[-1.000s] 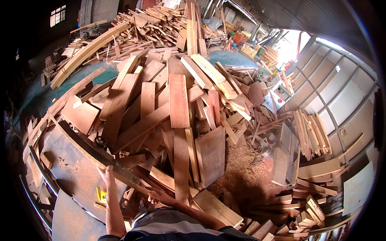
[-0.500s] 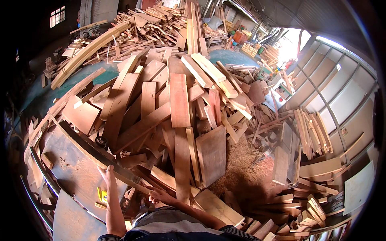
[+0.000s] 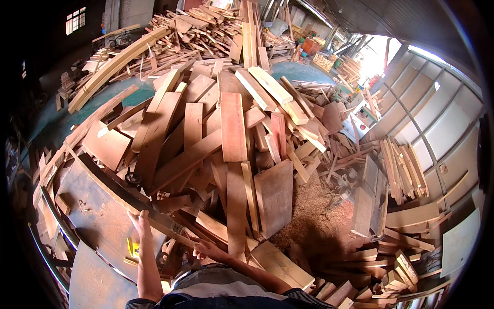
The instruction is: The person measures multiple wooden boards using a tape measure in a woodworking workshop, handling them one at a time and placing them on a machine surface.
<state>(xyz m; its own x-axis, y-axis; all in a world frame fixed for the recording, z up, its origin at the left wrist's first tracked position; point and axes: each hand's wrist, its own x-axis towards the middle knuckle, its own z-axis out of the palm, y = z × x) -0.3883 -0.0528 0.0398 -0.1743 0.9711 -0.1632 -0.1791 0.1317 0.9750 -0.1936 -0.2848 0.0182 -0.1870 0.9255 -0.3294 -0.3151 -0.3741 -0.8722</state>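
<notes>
A long, narrow wooden plank (image 3: 114, 192) slants from the left side down to my waist, lying along the edge of a grey, dusty metal table (image 3: 92, 216). My left hand (image 3: 139, 222) is closed on its near edge, about midway along, with the thumb side up. Close to my body, my right hand (image 3: 205, 249) has its fingers curled at the plank's near end; part of that grip is hidden. A yellow tape measure (image 3: 133, 248) rests on the table just left of my left forearm.
A big heap of loose boards (image 3: 234, 126) rises right in front of me. Sawdust (image 3: 321, 211) covers the floor to its right. Stacked offcuts (image 3: 381, 262) lie at the lower right, below a panelled wall (image 3: 437, 113). A small black handwheel (image 3: 132, 178) stands beyond the plank.
The whole scene has shifted slightly rightward in the picture. Both hands keep about the same places on the plank, and the fingers of my right hand have moved a little.
</notes>
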